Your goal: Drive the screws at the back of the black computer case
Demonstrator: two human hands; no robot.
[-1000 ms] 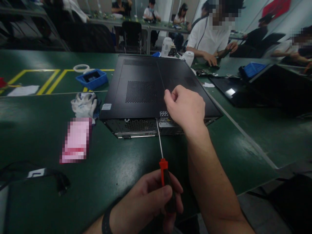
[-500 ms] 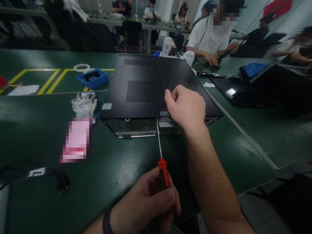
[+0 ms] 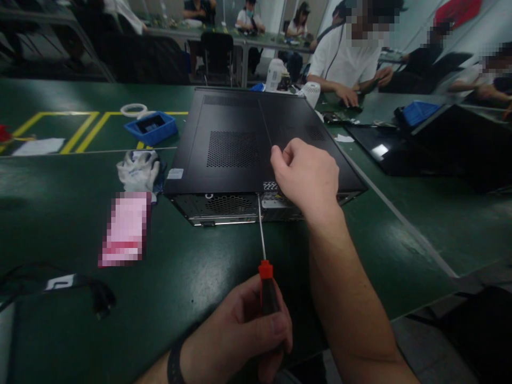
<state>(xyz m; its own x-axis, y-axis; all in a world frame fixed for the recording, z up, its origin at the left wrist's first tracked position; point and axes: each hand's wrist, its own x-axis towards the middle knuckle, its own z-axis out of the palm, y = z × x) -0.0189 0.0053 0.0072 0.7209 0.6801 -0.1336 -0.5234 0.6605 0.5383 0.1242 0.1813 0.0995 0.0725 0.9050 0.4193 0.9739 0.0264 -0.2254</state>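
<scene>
A black desktop computer case (image 3: 240, 144) lies flat on the green table (image 3: 60, 224), its rear panel facing me. My left hand (image 3: 244, 333) is wrapped round the red-and-black handle of a long screwdriver (image 3: 263, 250). The shaft's tip meets the case's rear edge near the middle. My right hand (image 3: 308, 178) rests on the case's near top edge with its fingers curled loosely. I cannot tell whether anything is in it.
White work gloves (image 3: 138, 169) and a pink item (image 3: 126, 228) lie left of the case. A blue parts bin (image 3: 151, 128) and a tape roll (image 3: 133, 110) sit further back. A black cable (image 3: 80, 290) lies near left. A person in white (image 3: 344, 61) works opposite beside other equipment (image 3: 440, 144).
My left hand's fingers have shifted round the screwdriver handle and the handle has turned a little. The right hand and the case have stayed in place.
</scene>
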